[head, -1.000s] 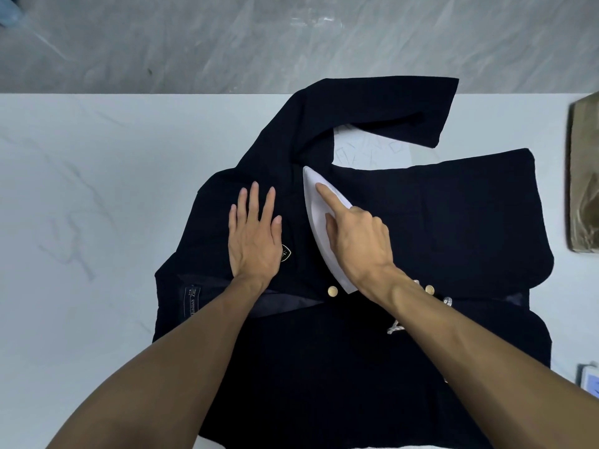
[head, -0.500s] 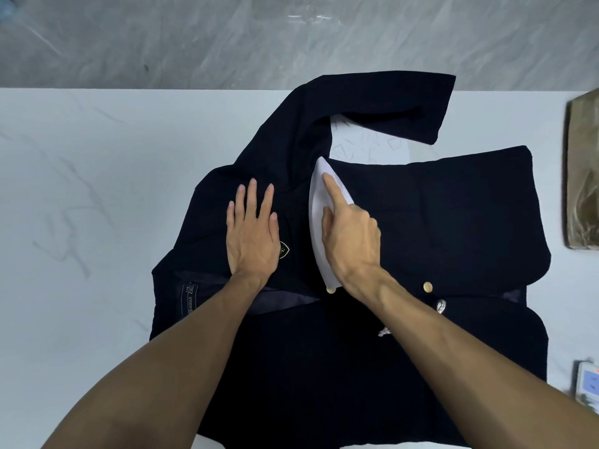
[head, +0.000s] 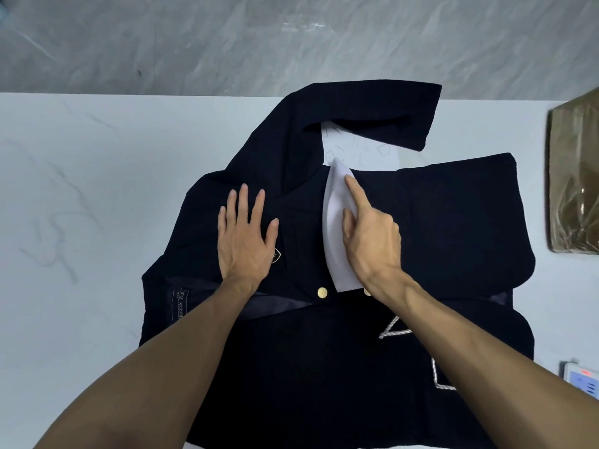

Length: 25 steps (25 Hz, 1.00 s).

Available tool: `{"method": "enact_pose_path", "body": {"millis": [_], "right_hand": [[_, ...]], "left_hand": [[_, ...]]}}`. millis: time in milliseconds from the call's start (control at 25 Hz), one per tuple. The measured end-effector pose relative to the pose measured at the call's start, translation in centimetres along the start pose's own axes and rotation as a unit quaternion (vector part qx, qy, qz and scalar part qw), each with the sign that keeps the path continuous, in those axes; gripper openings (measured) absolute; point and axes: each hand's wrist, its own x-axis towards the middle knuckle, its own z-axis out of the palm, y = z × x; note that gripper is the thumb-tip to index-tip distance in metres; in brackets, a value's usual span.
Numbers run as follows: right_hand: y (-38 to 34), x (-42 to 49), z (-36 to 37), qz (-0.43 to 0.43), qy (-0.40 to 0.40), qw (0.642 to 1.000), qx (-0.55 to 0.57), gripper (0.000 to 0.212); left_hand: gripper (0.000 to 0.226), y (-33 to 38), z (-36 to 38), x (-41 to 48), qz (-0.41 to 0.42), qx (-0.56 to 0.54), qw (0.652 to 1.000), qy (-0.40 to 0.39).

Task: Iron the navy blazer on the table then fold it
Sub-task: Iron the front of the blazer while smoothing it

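Left hand [head: 248,234]: laid flat, palm down, on the navy blazer [head: 453,228], fingers straight and slightly spread, holding nothing. The heel of the hand lies just beside a small shield-shaped badge [head: 276,256]. Right hand [head: 369,241]: grips the iron [head: 332,228] from above. The forefinger lies straight along the top toward the pointed tip, the thumb is against the left side, and the remaining fingers are curled over the body. The iron is white, smooth and matte, shaped like a long teardrop, and stands on the middle of the blazer with its tip at the collar edge. The blazer lies spread over the centre of the white marble-veined table [head: 81,189]. Its cloth is dark, dull and finely textured. One sleeve [head: 372,102] is bent across the far edge, and a band of glossier lining carries one woven label [head: 180,306]. Gold buttons [head: 322,292] counted: two, round and shiny, the second partly hidden by the right wrist. White braided trim [head: 393,330] shows in two places near the right forearm. One sheet of white paper [head: 363,150], faintly printed with outline shapes, lies under the bent sleeve. One brown package [head: 575,189] in crinkled clear wrapping sits at the right edge of the table. One small white device [head: 583,380] with blue and red markings lies at the lower right; its type cannot be told. Behind the table is a grey streaked stone wall [head: 227,43].
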Motion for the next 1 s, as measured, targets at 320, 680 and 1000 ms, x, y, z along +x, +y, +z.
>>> {"method": "enact_pose_path", "body": {"millis": [320,680,1000], "right_hand": [[1.2,1.5,0.4,-0.003,-0.002,0.997,-0.082,0.065],[3.2,1.3,-2.0,0.0,-0.011,0.999,-0.036,0.057],[3.0,1.0,-0.2,-0.029,-0.019,0.994,-0.101,0.068]], "left_hand": [[0.083,0.1,-0.2,-0.1,0.004,0.019,1.0,-0.015],[0.083,0.4,-0.2,-0.1,0.001,0.017,1.0,-0.004],[0.081,0.4,-0.1,-0.2,0.013,0.01,1.0,0.003]]}}
